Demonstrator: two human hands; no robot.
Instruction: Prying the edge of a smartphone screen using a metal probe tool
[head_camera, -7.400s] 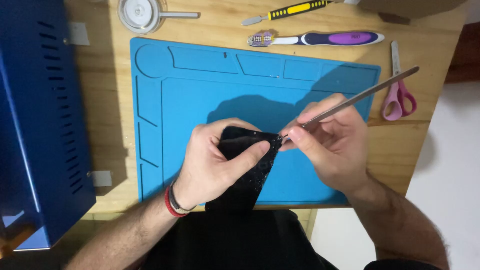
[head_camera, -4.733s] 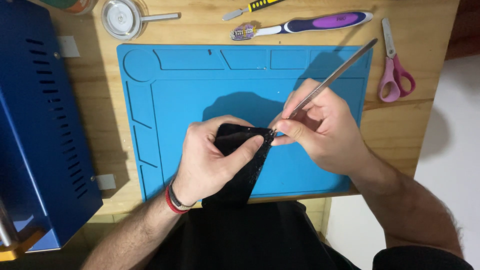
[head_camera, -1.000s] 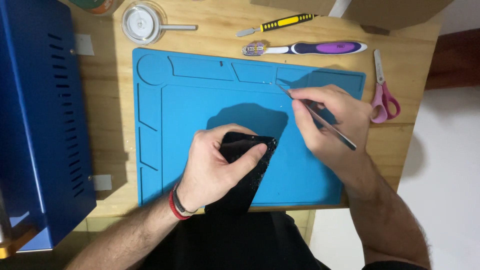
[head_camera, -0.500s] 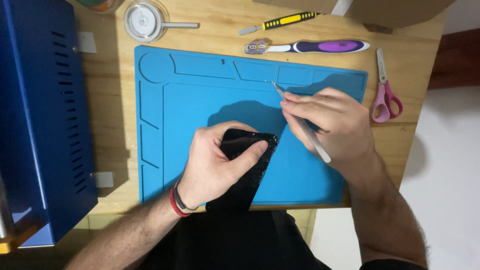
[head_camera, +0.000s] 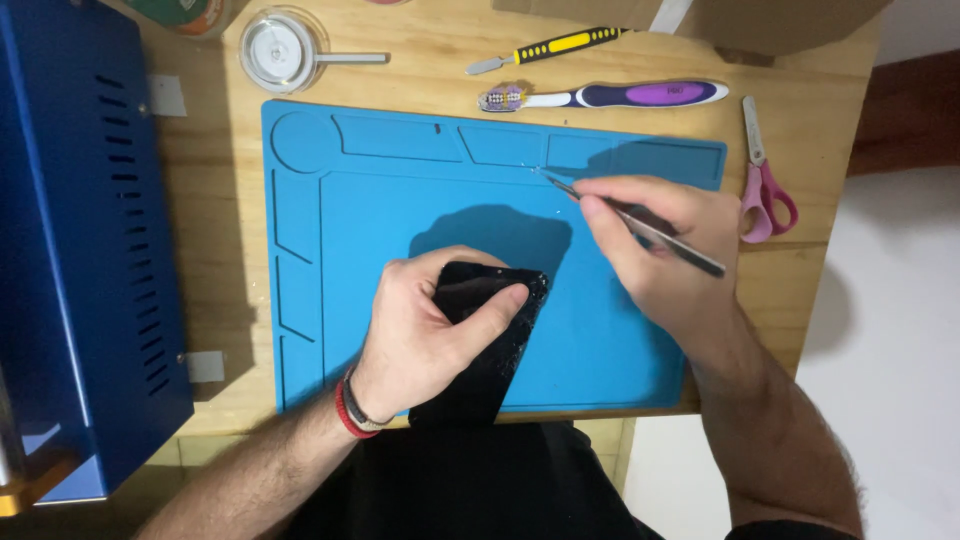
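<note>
My left hand grips a flat black device with a cracked, speckled face, pressing it onto the blue work mat near the mat's front edge. My right hand holds thin metal tweezers. Their tip touches the mat near the ridge of its far compartments, well away from the black device.
A blue metal box stands along the left of the wooden table. Behind the mat lie a round clear dish, a yellow-handled tool, a purple and white toothbrush and pink scissors. Cardboard sits at the far right.
My right hand has left the black device and carried the tweezers to the far part of the mat. The left hand keeps its hold on the device.
</note>
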